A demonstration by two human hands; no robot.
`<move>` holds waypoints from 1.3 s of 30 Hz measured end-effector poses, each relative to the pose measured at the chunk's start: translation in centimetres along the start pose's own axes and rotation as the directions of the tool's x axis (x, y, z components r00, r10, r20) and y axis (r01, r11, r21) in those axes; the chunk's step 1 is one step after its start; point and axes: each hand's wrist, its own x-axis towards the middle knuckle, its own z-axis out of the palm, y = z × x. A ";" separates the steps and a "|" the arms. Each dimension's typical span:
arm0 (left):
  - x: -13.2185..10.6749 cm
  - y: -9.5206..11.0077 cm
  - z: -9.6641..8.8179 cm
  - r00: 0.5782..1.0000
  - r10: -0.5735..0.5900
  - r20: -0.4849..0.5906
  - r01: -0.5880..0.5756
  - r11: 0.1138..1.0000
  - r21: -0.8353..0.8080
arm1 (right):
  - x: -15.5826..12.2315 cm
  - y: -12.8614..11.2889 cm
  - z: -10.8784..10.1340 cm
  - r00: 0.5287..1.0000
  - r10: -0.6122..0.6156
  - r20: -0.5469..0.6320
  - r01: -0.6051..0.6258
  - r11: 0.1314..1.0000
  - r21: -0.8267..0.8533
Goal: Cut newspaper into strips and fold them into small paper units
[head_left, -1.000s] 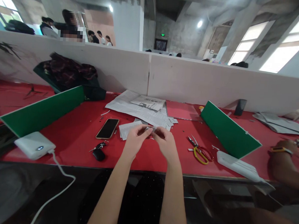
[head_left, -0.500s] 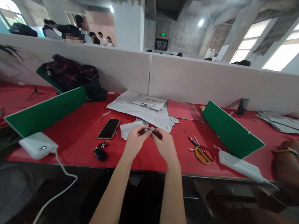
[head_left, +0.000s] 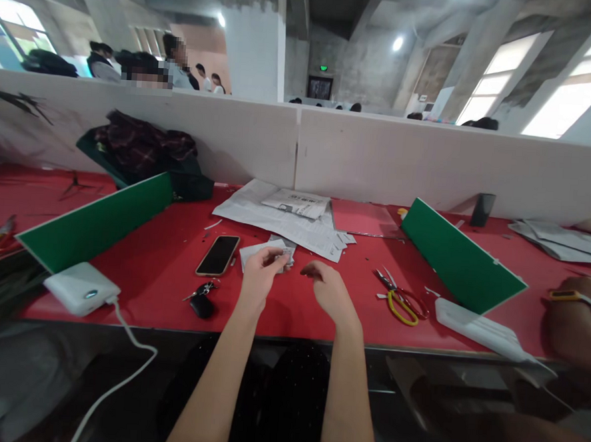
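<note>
Pinching a small grey paper scrap (head_left: 285, 252) at its fingertips, the left hand (head_left: 259, 273) hovers over the red bench (head_left: 162, 266), just right of a smartphone (head_left: 218, 255). The right hand (head_left: 327, 288) hangs near the scrap's right, apart from it, fingers loosely curled, empty. Scissors (head_left: 400, 306) lie farther right.

A long red table (head_left: 162, 266) runs beneath a low white partition (head_left: 379, 159), bare concrete pillars (head_left: 253, 45) rise behind, bright windows (head_left: 573, 104) glow right, and what look like round ceiling lamps (head_left: 397, 44) shine.
</note>
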 end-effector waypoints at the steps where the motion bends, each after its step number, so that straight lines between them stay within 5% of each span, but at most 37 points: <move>1: 0.1 -0.1 -0.1 0.999 -0.037 0.010 0.037 0.998 -0.042 | 0.0 0.2 -0.1 1.000 0.015 -0.006 -0.015 0.999 -0.028; 6: 0.5 -1.3 -1.0 0.952 -0.270 0.145 0.293 0.939 -0.178 | -0.4 3.4 -0.9 0.997 0.066 0.050 -0.057 0.983 -0.175; 9: 0.8 -2.5 -1.2 0.924 -0.333 0.189 0.362 0.920 -0.151 | -0.3 6.9 -1.7 0.990 0.112 -0.086 -0.136 0.927 -0.351; 14: 1.2 -5.3 -0.7 0.950 -0.239 0.201 0.197 0.958 0.207 | 1.2 11.7 -3.2 0.980 0.071 -0.185 -0.133 0.927 -0.351; 20: 0.9 -7.1 -1.0 0.964 -0.131 0.233 0.029 0.919 0.394 | 1.8 13.9 -3.6 0.978 0.007 -0.208 -0.067 0.956 -0.285; 25: 0.5 -7.0 -1.3 0.951 -0.044 0.305 -0.108 0.880 0.462 | 1.2 13.3 -3.5 0.972 -0.013 -0.235 -0.070 0.938 -0.338; 29: 0.8 -5.7 -2.8 0.887 -0.181 0.424 -0.046 0.880 0.473 | 1.9 11.2 -1.9 0.974 0.005 -0.228 -0.104 0.901 -0.422; 32: 1.0 -4.6 -5.0 0.861 -0.251 0.443 -0.020 0.853 0.522 | 3.6 8.8 1.1 0.992 0.005 -0.126 -0.063 0.882 -0.467; 36: 1.3 -3.6 -7.9 0.884 -0.206 0.420 -0.159 0.711 0.685 | 6.9 5.8 5.9 0.993 0.060 -0.105 -0.104 0.866 -0.488; 39: 1.5 -3.3 -9.1 0.947 -0.114 0.302 -0.208 0.501 0.840 | 9.3 5.1 8.0 0.977 0.195 -0.082 -0.212 0.898 -0.387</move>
